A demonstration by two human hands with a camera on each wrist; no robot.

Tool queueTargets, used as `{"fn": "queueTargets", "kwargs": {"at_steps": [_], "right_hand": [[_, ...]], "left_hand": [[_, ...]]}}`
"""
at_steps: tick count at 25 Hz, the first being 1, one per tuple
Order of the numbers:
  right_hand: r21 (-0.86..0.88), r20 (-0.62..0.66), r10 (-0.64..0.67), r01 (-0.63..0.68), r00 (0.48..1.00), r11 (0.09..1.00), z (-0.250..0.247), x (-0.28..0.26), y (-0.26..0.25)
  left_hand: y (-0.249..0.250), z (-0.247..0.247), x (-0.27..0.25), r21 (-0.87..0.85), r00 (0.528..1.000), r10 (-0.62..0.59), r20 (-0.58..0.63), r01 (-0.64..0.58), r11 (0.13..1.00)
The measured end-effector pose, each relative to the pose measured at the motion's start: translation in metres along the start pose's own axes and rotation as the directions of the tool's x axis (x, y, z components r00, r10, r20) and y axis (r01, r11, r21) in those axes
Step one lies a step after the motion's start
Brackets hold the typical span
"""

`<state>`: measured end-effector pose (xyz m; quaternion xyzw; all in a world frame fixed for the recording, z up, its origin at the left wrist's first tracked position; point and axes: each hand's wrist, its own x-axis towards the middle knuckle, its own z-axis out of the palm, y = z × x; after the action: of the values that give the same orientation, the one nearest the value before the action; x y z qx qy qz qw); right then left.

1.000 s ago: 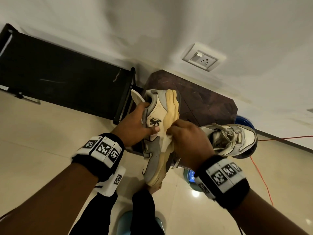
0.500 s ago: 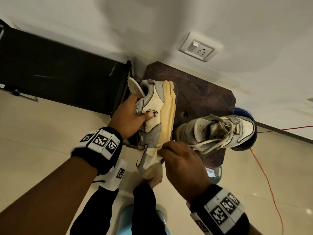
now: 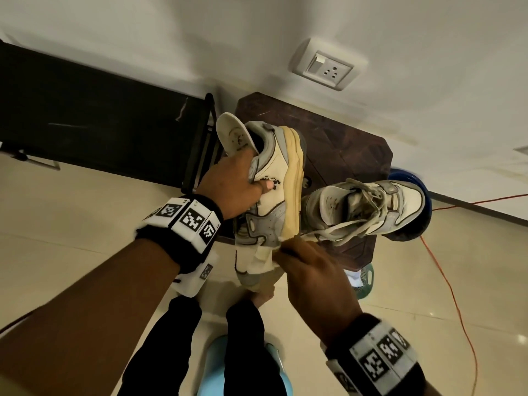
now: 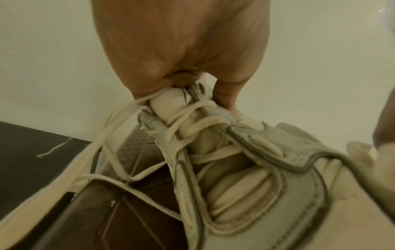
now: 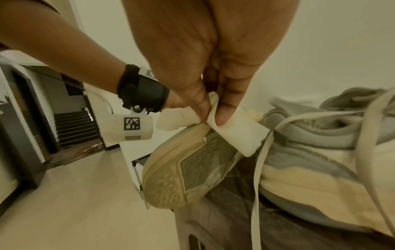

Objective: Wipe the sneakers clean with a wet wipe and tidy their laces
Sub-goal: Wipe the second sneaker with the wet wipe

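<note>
- You're mid-wipe on the first sneaker (image 3: 274,178), so this is the cleaning step, not the laces yet.
- Your left hand (image 3: 231,190) grips that shoe at the collar, fingers tucked into the opening and thumb on the side panel. It's off the stool, tipped on its side, toe pointing down toward you.
- Your right hand (image 3: 311,270) has the wet wipe (image 5: 233,133) pinched between thumb and fingertips, pressed right where the yellowed midsole meets the toe. Part of the wipe drapes over the sole edge.
- The second sneaker (image 3: 368,207) sits upright on the dark wooden stool (image 3: 343,150), just beside the one you're holding, with its laces (image 3: 343,228) loose and trailing over the edge.
- Next, I'd guess you work the wipe around the toe and along the midsole, rotating the shoe with your left hand to expose fresh areas.
- Laces on both shoes look untidied, and I can't tell if the second sneaker has been wiped, so you're probably not past halfway.
</note>
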<state>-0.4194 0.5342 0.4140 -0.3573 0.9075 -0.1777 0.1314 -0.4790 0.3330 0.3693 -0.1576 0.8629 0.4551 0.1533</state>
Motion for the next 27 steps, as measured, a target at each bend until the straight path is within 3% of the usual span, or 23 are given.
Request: {"fn": "queueTargets", "kwargs": {"at_steps": [5, 9, 13, 16, 20, 23, 27], "right_hand": [[-0.069, -0.061, 0.035, -0.039, 0.998, 0.997, 0.002, 0.042, 0.003], [-0.111, 0.017, 0.079, -0.077, 0.997, 0.991, -0.005, 0.078, 0.011], [-0.065, 0.057, -0.029, 0.033, 0.998, 0.997, -0.002, 0.026, -0.007], [0.004, 0.047, -0.070, 0.070, 0.996, 0.998, 0.004, -0.006, -0.019], [0.078, -0.165, 0.082, -0.070, 0.983, 0.994, -0.014, 0.027, -0.004], [0.160, -0.160, 0.154, -0.128, 0.975, 0.979, -0.039, 0.056, 0.002], [0.157, -0.111, 0.068, -0.050, 0.991, 0.986, -0.063, 0.035, -0.015]], "left_hand": [[0.006, 0.001, -0.004, 0.075, 0.999, 0.050, -0.002, -0.050, 0.996], [0.009, 0.004, -0.007, 0.134, 0.995, 0.097, 0.004, -0.097, 0.986], [-0.005, 0.000, -0.004, -0.092, 1.000, 0.018, -0.002, -0.018, 0.996], [-0.014, -0.002, -0.007, -0.317, 0.999, -0.047, -0.009, 0.041, 0.947], [-0.012, -0.006, -0.017, -0.548, 0.993, -0.099, -0.067, 0.046, 0.835], [-0.003, -0.008, -0.025, -0.563, 0.985, -0.130, -0.116, 0.043, 0.825], [0.011, -0.016, -0.032, -0.648, 0.954, -0.268, -0.135, 0.120, 0.752]]}}
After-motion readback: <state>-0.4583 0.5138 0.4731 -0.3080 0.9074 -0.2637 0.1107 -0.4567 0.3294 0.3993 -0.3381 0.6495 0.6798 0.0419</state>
